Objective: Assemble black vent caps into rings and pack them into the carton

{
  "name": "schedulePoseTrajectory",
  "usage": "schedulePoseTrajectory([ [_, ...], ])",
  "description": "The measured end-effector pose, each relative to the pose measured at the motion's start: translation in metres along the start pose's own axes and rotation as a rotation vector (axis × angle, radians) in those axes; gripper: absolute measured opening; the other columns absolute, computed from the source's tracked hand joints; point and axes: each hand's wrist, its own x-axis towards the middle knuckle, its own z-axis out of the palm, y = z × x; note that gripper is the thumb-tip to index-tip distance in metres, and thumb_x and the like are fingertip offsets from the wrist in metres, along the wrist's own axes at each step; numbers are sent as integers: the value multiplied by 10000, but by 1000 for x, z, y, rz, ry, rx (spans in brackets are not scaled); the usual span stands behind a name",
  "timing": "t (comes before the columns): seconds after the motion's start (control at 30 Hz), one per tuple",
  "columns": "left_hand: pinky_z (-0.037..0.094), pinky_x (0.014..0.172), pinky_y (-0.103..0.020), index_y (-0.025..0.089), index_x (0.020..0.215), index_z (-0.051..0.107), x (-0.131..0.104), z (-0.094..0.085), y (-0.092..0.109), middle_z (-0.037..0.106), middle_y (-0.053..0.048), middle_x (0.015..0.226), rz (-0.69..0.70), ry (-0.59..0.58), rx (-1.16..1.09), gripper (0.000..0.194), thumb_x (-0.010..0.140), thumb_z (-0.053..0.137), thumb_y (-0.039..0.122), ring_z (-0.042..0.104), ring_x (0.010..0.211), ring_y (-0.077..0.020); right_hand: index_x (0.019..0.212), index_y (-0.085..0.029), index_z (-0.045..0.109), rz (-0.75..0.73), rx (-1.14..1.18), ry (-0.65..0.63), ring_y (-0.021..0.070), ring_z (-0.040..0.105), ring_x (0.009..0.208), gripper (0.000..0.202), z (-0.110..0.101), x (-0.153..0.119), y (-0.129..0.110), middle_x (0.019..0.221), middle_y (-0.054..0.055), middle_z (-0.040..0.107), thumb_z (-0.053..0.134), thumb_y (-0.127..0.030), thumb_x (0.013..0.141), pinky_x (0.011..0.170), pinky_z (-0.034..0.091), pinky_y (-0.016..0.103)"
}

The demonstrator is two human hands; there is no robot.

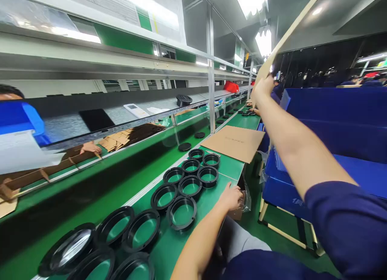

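Observation:
My right hand [263,86] is raised at the upper right, closed round a thin, pale brown cardboard sheet [294,25] seen nearly edge-on. My left hand [231,197] rests at the edge of the green table [225,182], its fingers loosely bent and partly apart, with no held object visible. To its left, several black rings [182,213] lie in rows on the green surface. Beyond them a flat brown cardboard sheet [234,143] lies on the table, its corner over the edge.
A metal-framed shelf [211,70] runs along the left side, with a phone-like white device [135,110] on it. Blue bins [332,141] stand on a rack at right. Clear plastic [247,197] hangs below the table edge. Another person's hand [90,148] is behind the shelf.

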Motion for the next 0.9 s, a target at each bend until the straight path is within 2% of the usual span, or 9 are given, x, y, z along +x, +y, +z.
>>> schedulePoseTrajectory([
  [0.1, 221, 1228, -585, 196, 983, 703, -1, 1, -1, 730, -89, 1145, -6, 5, -23, 136, 935, 595, 262, 525, 1343, -231, 1557, -77, 338, 43, -75, -132, 277, 540, 1227, 574, 69, -65, 34, 1376, 208, 537, 285, -36, 987, 1025, 429, 403],
  [0.23, 234, 1235, -539, 201, 1012, 703, 0, 5, -4, 731, -69, 1169, -8, -2, -62, 159, 944, 614, 314, 521, 1354, -211, 1568, -106, 382, -6, -182, -341, 318, 472, 1289, 690, 122, -146, 103, 1419, 190, 525, 327, -33, 884, 1080, 386, 408],
  [0.33, 224, 1237, -549, 204, 1071, 701, 1, 6, -6, 713, -72, 1228, -11, -13, -100, 204, 950, 615, 343, 519, 1353, -214, 1558, -141, 417, -59, -280, -487, 343, 432, 1292, 697, 145, -190, 155, 1418, 190, 526, 388, -71, 865, 1069, 383, 425],
  [0.43, 155, 1258, -570, 207, 1149, 692, 0, 4, -8, 701, -75, 1256, -24, -9, -182, 250, 941, 629, 332, 520, 1346, -221, 1507, -177, 480, -132, -363, -642, 329, 437, 1287, 590, 161, -219, 196, 1416, 173, 529, 468, -154, 918, 1079, 370, 433],
  [0.6, 71, 1274, -575, 210, 1201, 680, -3, -3, -6, 690, -83, 1298, -55, -1, -303, 279, 947, 631, 314, 528, 1341, -218, 1397, -202, 576, -166, -432, -822, 330, 440, 1326, 426, 182, -243, 237, 1417, 147, 550, 518, -347, 1001, 1149, 272, 558],
  [0.7, 87, 1272, -574, 223, 1198, 681, -4, -8, -5, 689, -88, 1309, -64, -2, -336, 272, 939, 639, 293, 533, 1345, -228, 1351, -256, 620, -105, -421, -824, 318, 405, 1375, 407, 187, -250, 249, 1453, 101, 548, 498, -425, 1002, 1198, 163, 589],
  [0.77, 77, 1273, -570, 227, 1196, 683, -5, -9, -5, 694, -91, 1300, -69, 8, -359, 269, 936, 642, 284, 539, 1343, -229, 1362, -258, 613, -25, -420, -747, 313, 329, 1439, 434, 185, -253, 256, 1525, 87, 480, 469, -472, 1013, 1225, 89, 576],
  [0.83, 57, 1277, -564, 223, 1197, 684, -5, -10, -4, 705, -91, 1276, -73, 18, -383, 270, 936, 640, 280, 539, 1344, -227, 1440, -185, 541, 116, -451, -602, 342, 211, 1498, 505, 180, -254, 263, 1614, 151, 333, 417, -457, 1032, 1227, 71, 585],
  [0.9, 48, 1281, -553, 221, 1202, 689, -6, -9, -4, 714, -86, 1255, -81, 20, -400, 275, 939, 638, 284, 538, 1342, -224, 1520, -72, 410, 309, -489, -447, 418, 174, 1498, 596, 174, -253, 271, 1625, 279, 211, 379, -425, 1041, 1180, 163, 654],
])
